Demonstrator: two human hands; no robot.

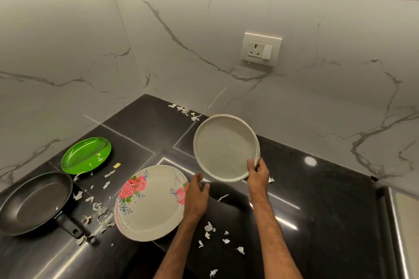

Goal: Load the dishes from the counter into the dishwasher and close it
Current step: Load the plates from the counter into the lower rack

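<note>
Nearest to us, our forearms (272, 233) reach up from the bottom edge over the dark tabletop (317, 199).

Well to the left of both hands, a black frying pan (34, 201) sits flat with its handle pointing towards us. Just beyond it lies a green plate (86, 155). White scraps (99, 213) are strewn between the pan and the floral plate (147, 206), which lies flat under our left hand (196, 192). That hand is released, its fingers loose over the plate's right rim. We cannot tell whether they touch it.

To the right, our right hand (257, 172) grasps the grey plate (224, 149) by its lower right rim, with the thumb on the inner face. The plate is lifted clear of the tabletop and tilted to face us. A doubled rim at its top right may be a second plate behind it, but we cannot be sure. On the wall above and beyond the right hand is a wall socket (260, 48).

We judge the task barely begun. One plate is in hand, while the pan, the green plate and the floral plate all wait on the tabletop. The dishwasher is out of view, so loading and closing it remain to be done.

We can read no brand, label or writing on anything here.
</note>
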